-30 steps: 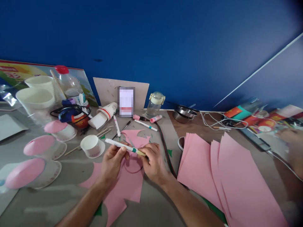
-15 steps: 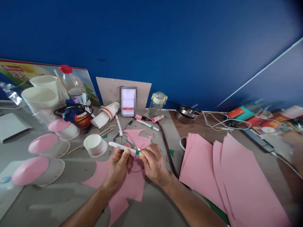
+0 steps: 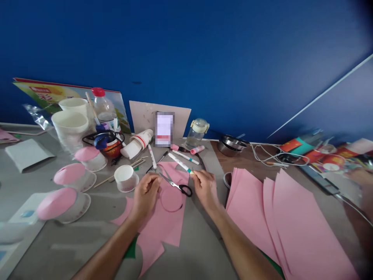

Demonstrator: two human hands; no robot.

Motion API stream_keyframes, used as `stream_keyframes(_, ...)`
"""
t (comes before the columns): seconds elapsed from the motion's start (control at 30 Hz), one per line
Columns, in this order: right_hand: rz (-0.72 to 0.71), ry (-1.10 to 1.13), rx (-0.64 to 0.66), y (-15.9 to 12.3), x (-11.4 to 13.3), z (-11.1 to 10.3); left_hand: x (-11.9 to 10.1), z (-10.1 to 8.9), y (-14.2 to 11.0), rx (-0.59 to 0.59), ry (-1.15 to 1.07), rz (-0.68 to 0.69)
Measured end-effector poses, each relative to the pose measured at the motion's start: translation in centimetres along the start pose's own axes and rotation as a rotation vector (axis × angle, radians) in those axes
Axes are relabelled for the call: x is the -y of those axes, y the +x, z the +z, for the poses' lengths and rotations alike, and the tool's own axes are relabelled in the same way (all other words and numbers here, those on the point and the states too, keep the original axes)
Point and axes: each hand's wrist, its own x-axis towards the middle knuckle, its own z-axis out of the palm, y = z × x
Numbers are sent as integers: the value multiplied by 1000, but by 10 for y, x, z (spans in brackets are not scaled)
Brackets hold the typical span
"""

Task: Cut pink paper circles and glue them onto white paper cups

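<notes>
My right hand (image 3: 204,187) pinches the end of a white marker with a green band (image 3: 180,163); its other end points up and left over the table. My left hand (image 3: 147,191) rests on the cut pink paper (image 3: 163,221), fingers curled beside the blade tips of black-handled scissors (image 3: 176,185). I cannot tell whether it touches them. The scissors lie on the paper between my hands, above a drawn circle (image 3: 171,199).
A fan of pink sheets (image 3: 276,221) lies to the right, and a white paper cup (image 3: 126,178) stands left of my hands. Pink-topped cups (image 3: 62,202), stacked cups, a bottle, pens and a jar (image 3: 197,131) crowd the back. Another person's hand (image 3: 361,177) shows far right.
My left hand let go of the marker and my right hand carried it up and right. The hands parted, uncovering the scissors. The view shifted slightly left.
</notes>
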Motion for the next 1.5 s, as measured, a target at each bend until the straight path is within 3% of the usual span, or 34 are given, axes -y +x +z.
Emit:
stream_keyframes(0.13, 133, -213, 146, -1, -7, 7, 10, -6, 3, 32, 106, 43)
stream_keyframes(0.23, 173, -329, 168, -2, -1, 5, 15, -9, 4, 65, 180, 102)
stream_keyframes(0.37, 176, -268, 107, 11, 6, -5, 15, -12, 6, 59, 280, 147)
stream_keyframes(0.47, 145, -234, 145, 36, 4, -7, 12, -11, 7, 26, 283, 155)
stream_keyframes(0.63, 158, -312, 230, 73, -12, 11, 13, -9, 7, -18, 274, 185)
stream_keyframes(0.77, 156, -333, 284, 74, -24, 26, 18, -9, 7, -13, 273, 177)
stream_keyframes(0.93, 161, -292, 271, 67, -31, 22, 20, -10, 7, 2, 274, 153)
stream_keyframes(1.07, 174, -190, 237, 63, -21, 9, 19, -8, 6, 16, 194, 66)
stream_keyframes(1.2, 108, 7, 269, 45, 12, -6, 10, -4, 3, -1, -28, -62)
stream_keyframes(1.3, 88, 406, 371, 28, 39, -13, 3, -3, 2, 13, -163, -107)
stream_keyframes(1.5, 163, 710, 633, 13, 58, -16, 4, -5, 3, 174, -418, -183)
